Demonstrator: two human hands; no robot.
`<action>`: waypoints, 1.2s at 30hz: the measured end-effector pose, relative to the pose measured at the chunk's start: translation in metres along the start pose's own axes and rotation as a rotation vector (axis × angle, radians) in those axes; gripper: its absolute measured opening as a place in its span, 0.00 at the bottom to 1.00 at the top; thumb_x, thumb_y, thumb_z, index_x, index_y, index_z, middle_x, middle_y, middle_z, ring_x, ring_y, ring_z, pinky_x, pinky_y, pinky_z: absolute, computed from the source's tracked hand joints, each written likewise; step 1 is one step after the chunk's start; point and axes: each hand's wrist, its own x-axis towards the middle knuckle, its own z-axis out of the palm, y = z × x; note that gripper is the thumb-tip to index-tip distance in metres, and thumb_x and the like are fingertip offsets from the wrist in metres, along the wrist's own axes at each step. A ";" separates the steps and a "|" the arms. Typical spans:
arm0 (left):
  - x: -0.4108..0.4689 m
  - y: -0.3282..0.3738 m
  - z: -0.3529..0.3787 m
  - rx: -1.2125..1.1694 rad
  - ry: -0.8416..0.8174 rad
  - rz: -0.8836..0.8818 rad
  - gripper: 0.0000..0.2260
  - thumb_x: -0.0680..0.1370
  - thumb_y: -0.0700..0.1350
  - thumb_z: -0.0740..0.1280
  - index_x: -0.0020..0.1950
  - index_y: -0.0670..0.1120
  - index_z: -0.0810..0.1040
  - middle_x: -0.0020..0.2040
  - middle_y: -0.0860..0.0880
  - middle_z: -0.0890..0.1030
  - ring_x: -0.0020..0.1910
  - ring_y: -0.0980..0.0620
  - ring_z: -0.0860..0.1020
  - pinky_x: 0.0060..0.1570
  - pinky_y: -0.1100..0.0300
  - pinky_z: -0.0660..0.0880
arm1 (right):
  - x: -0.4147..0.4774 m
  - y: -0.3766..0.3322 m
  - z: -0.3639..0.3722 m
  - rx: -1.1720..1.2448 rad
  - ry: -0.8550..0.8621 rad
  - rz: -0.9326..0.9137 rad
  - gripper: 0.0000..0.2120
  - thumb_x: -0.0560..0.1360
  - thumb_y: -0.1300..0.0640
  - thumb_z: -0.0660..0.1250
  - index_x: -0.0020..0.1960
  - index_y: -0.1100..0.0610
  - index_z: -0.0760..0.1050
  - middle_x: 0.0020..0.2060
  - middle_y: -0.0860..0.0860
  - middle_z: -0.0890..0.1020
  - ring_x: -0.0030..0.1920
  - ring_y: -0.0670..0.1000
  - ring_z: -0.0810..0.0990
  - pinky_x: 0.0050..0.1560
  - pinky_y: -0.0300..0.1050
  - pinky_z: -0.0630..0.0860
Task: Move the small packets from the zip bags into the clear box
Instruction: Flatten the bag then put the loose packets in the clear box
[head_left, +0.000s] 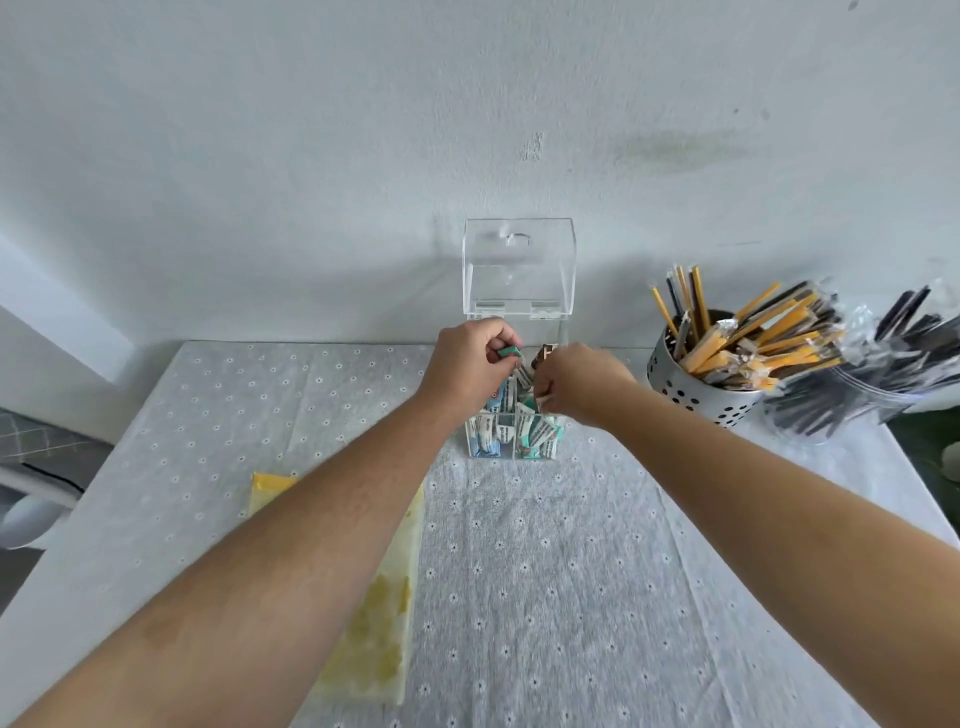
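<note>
Left grip (465, 364): fingers curled, clamped on a teal packet (509, 353) held over the open mouth of the clear box (511, 452); which compartment lies below it cannot be told.

Right grip (582, 387): fingers curled at the 3 o'clock side of the mouth, pinching what looks like a white-ended packet (545, 399). A brown packet (543, 353) stands just beside the knuckles; contact is not resolvable.

Box sits at 12 o'clock on the counter (545, 571). Its near compartments are packed with upright packets (498, 431). The lid (519, 265) stands open behind.

Step, judged: seating packets in the box, filling well along. The next move calls for lowering the teal packet end-first into a gap between standing ones, releasing only once it is seated.

Room: the zip bag (384, 623) with yellow contents lies at 7 o'clock, partly under the left forearm. A perforated steel holder (691, 395) of wrapped sticks stands at 2 o'clock near the right wrist, a clear bag of dark sticks (852, 395) beyond it. Open cloth lies at 6 o'clock for withdrawal; the lid edge limits forward reach.
</note>
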 end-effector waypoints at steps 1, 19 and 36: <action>0.000 -0.001 0.002 0.001 -0.006 0.001 0.06 0.71 0.37 0.74 0.46 0.42 0.82 0.39 0.49 0.81 0.35 0.56 0.77 0.41 0.68 0.76 | 0.001 -0.002 0.002 -0.022 -0.010 -0.002 0.07 0.73 0.58 0.68 0.49 0.50 0.82 0.47 0.51 0.82 0.42 0.54 0.80 0.41 0.45 0.79; 0.010 0.010 0.027 0.108 -0.188 -0.022 0.06 0.70 0.37 0.73 0.45 0.43 0.82 0.43 0.46 0.83 0.40 0.51 0.80 0.46 0.56 0.79 | -0.038 0.032 -0.006 0.507 0.140 0.015 0.08 0.73 0.65 0.69 0.49 0.56 0.83 0.40 0.48 0.82 0.43 0.47 0.82 0.46 0.36 0.74; 0.009 0.018 0.010 0.196 -0.223 0.005 0.08 0.72 0.37 0.72 0.50 0.43 0.83 0.47 0.48 0.85 0.42 0.56 0.80 0.49 0.60 0.78 | -0.038 0.035 -0.009 0.582 0.258 0.057 0.07 0.73 0.64 0.68 0.47 0.56 0.83 0.43 0.52 0.85 0.43 0.51 0.83 0.47 0.45 0.81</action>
